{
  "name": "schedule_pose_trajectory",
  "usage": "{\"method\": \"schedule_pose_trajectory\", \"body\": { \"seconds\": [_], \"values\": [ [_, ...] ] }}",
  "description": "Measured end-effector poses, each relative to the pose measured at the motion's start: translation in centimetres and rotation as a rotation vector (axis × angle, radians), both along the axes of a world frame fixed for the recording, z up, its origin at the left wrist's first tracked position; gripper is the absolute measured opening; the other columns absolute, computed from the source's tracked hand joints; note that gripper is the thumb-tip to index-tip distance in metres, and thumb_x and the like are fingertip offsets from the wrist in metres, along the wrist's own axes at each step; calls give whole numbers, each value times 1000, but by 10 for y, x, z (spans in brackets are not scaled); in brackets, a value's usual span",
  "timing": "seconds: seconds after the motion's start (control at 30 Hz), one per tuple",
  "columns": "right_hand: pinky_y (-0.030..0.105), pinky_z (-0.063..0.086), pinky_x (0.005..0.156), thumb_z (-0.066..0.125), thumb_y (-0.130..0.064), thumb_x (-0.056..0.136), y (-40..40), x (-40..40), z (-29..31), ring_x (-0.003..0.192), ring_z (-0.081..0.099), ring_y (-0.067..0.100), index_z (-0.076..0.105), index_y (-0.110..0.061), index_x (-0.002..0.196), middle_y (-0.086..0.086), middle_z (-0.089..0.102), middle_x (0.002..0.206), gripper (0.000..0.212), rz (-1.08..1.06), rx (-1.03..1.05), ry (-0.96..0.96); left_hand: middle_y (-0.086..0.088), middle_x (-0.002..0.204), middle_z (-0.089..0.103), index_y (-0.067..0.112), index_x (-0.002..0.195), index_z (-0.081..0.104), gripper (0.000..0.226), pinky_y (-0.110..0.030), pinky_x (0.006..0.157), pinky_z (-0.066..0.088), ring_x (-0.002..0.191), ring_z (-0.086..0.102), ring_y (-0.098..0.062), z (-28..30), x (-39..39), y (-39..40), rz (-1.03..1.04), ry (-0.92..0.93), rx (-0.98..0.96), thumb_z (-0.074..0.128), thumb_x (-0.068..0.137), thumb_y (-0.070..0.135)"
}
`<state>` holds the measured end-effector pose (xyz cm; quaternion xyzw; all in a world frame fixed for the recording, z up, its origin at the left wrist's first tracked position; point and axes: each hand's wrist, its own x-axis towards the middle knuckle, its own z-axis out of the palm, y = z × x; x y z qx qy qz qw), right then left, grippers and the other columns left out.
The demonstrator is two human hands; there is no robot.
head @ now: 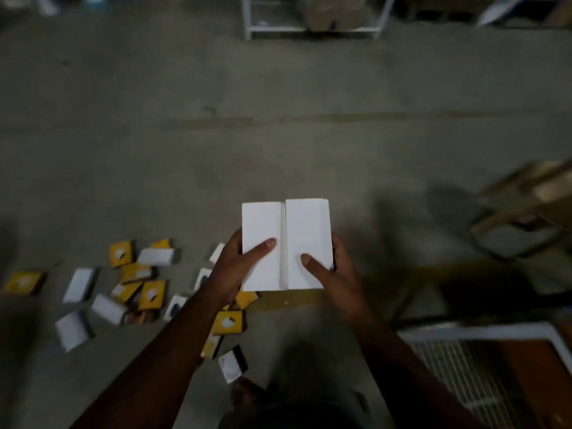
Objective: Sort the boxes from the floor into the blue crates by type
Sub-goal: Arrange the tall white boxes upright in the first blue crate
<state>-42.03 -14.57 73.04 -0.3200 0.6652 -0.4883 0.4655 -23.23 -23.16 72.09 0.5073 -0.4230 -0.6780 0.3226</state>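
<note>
Two plain white boxes sit side by side in front of me, held above the floor. My left hand grips the left white box with its thumb on top. My right hand grips the right white box the same way. Several yellow boxes and white boxes lie scattered on the concrete floor at lower left. No blue crate is in view.
A white wire rack stands at lower right beside a wooden pallet. A white metal frame holding cardboard stands at the far end. Bare concrete floor spreads between. My feet are below the boxes.
</note>
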Motion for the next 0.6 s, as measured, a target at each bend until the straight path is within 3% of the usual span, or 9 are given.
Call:
{"method": "schedule_pose_trajectory", "body": {
  "seconds": [0.17,0.33,0.43,0.53,0.6],
  "values": [
    [24,60,80,81,-33,83,135,-99,58,110,67,4,50,-35,139,-17,65,127,64,-333,-80,48,5,112,75,26,124,65,57,-45,89,59,103,72,-19,51,-151,63,-335,16,-75,88,72,38],
    [31,60,86,72,-37,90,268,-210,125,114,65,3,42,-43,143,-20,62,130,62,-632,-208,204,10,103,76,29,114,66,46,-26,74,60,92,73,-9,124,-328,153,-660,117,-251,81,72,39],
    [43,59,90,73,-45,85,327,-272,158,113,66,6,42,-48,142,-19,62,129,65,-744,-230,236,13,107,71,37,118,58,52,-18,71,58,90,69,2,162,-415,202,-713,120,-431,83,73,42],
    [29,62,79,72,-44,80,371,-312,179,109,66,1,43,-40,142,-19,62,125,69,-900,-290,251,16,122,63,35,138,44,75,-19,78,58,99,65,4,190,-485,239,-781,128,-585,84,76,43],
    [24,61,78,72,-41,81,393,-338,189,111,65,3,41,-36,145,-17,61,130,71,-964,-304,290,13,128,61,33,142,41,77,-23,83,57,104,63,0,203,-525,254,-830,123,-633,82,78,43]
  ]
}}
